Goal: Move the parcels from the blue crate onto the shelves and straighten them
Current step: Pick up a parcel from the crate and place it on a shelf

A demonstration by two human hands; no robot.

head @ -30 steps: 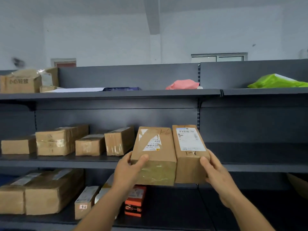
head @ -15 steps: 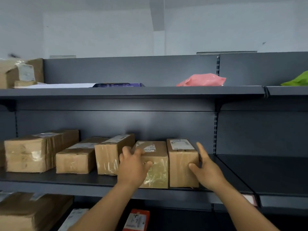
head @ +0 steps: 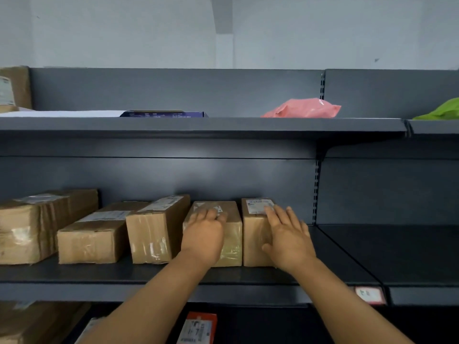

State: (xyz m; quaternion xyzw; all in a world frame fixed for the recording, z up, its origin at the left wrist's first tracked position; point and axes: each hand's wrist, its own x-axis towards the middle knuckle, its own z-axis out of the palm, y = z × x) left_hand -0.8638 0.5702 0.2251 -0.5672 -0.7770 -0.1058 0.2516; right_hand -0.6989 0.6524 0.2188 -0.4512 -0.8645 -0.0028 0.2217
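Two brown cardboard parcels stand side by side on the dark middle shelf (head: 99, 274). My left hand (head: 202, 237) lies over the front of the left parcel (head: 233, 244), which is tape-wrapped, with its fingers curled over the top edge. My right hand (head: 288, 239) presses flat against the right side and top of the right parcel (head: 253, 234), fingers straight, near its white label. The two parcels touch each other. The blue crate is out of view.
More cardboard boxes (head: 151, 234) (head: 92, 242) (head: 29, 227) line the middle shelf to the left. The top shelf holds a pink bag (head: 301, 109), a green bag (head: 442, 111) and a flat blue box (head: 164, 113). A red-and-white parcel (head: 198, 328) lies on the lower shelf.
Both parcels went from being held in the air in front of the shelf to standing on the middle shelf. My hands pushed them back; my right hand flattened onto the right parcel.
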